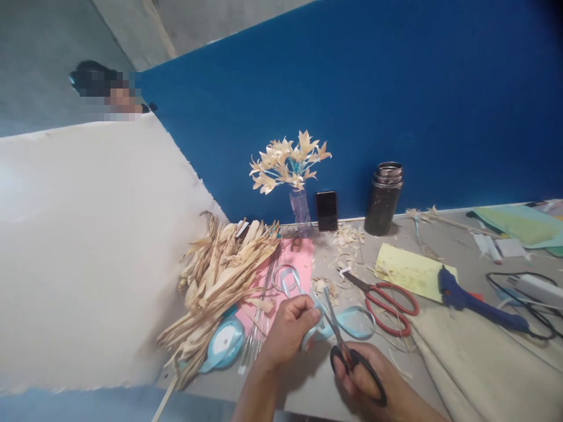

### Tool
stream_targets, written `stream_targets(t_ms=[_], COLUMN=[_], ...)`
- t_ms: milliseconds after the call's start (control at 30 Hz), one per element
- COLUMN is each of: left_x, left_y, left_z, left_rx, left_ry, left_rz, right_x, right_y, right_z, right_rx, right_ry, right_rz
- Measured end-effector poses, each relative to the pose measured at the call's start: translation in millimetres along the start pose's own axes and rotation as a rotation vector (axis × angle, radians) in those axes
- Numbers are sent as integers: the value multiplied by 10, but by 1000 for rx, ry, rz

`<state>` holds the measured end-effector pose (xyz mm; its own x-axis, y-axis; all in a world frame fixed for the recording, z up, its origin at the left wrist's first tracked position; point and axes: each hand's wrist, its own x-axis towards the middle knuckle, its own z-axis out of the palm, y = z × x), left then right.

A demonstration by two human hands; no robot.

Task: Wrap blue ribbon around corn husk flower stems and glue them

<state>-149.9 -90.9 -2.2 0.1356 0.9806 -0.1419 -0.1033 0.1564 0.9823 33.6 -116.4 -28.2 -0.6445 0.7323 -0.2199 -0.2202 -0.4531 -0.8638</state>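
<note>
Your left hand (288, 328) pinches a length of light blue ribbon (347, 321) between thumb and fingers, fist mostly closed around it, just above the grey table (308, 375). Your right hand (367, 375) sits nearer to you and to the right, its fingers threaded through the black loops of the black scissors (341, 337). The scissors' long axis runs from your right hand up and slightly leftward, away from you, with the blades reaching the ribbon right beside your left thumb; the blades look narrowly parted there, though the exact gap is hard to tell. The ribbon itself stretches rightward from your left hand in a loose loop that lies on the table, so the blades cross it nearly at right angles. The ribbon roll (222, 346) lies to the left of your left hand, beside the heap of dried husks (220, 275). The red scissors (387, 296) rest well clear, beyond the loop
</note>
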Motion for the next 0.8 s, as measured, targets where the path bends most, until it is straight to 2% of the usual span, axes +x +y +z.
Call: stream_targets(t_ms=[100,233,367,467,633,800], left_x=[-7,-16,-29,-38,-49,-80], left_y=[40,39,-8,-4,22,-42], left_z=[50,89,95,78,46,124], left_rx=[5,42,-40,-62,-37,-11], left_ry=[-27,-10,-16,5,17,-3], left_rz=[12,22,-8,-2,24,34], right_x=[17,32,10,-17,-22,-8], right_y=[40,117,119,114,186,225], right_z=[72,66,12,2,64,106], right_rx=[140,391,604,666,708,745], right_ry=[71,17,-28,-91,-87,-137], right_rz=[29,15,39,60,24,26])
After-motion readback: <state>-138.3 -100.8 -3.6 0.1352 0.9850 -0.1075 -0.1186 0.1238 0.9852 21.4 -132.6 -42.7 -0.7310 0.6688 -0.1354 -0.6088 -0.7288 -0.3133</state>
